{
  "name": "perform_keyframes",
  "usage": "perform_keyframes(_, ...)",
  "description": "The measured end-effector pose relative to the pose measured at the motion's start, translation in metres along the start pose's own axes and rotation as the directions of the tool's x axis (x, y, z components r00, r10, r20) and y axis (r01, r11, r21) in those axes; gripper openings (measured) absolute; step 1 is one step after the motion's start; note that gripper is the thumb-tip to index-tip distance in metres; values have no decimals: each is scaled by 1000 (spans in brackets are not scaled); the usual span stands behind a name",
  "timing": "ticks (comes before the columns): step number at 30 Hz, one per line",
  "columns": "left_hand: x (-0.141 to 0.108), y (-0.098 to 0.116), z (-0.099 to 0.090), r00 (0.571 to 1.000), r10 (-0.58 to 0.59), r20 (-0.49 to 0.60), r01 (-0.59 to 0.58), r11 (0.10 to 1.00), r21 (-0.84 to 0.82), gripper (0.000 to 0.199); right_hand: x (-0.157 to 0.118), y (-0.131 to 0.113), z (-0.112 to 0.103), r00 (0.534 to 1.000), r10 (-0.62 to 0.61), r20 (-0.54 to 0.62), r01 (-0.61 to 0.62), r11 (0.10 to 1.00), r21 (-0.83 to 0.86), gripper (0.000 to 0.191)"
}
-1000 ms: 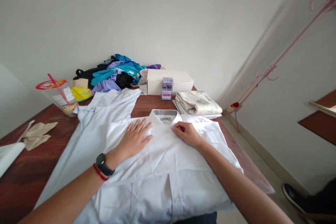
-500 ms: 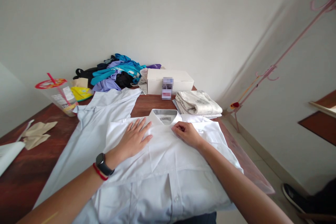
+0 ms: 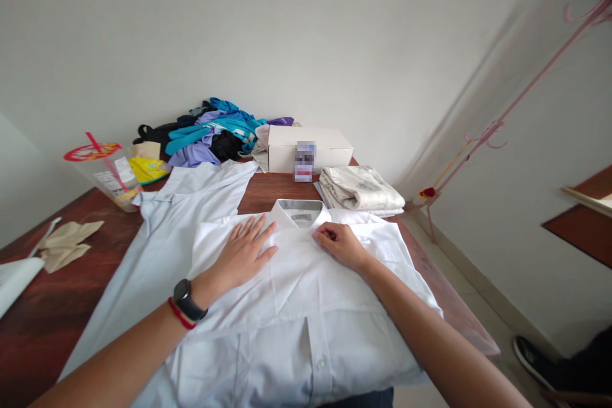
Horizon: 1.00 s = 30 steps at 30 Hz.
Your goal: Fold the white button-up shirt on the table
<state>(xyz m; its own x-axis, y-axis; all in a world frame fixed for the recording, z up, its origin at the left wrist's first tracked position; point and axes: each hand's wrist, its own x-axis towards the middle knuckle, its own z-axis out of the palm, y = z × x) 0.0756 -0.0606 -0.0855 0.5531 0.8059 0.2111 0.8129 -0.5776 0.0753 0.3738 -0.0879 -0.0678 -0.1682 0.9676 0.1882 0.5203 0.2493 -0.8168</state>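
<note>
A white collared shirt [image 3: 296, 287] lies spread on the dark wooden table, its collar pointing away from me and its lower part nearest to me. My left hand [image 3: 246, 252] rests flat on the shirt, left of the collar, with the fingers spread. Just right of and below the collar, my right hand [image 3: 342, 243] has its fingers curled against the fabric; what they hold, if anything, is hidden. Another pale garment [image 3: 157, 255] stretches along the left, partly under the shirt.
Behind the shirt are a white box [image 3: 287, 150], a folded cloth stack [image 3: 363, 188] and a heap of clothes [image 3: 215, 127]. At left stand a plastic cup with a straw [image 3: 112, 175] and brown paper [image 3: 69, 243]. A pink rack [image 3: 526, 83] is at right.
</note>
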Motion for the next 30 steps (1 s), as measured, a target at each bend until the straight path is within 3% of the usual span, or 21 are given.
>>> perform_keyframes(30, 0, -1, 1, 1000, 1, -1, -1, 1000, -15, 59, -1, -2, 0, 1000, 9, 5, -9, 1000, -2, 28)
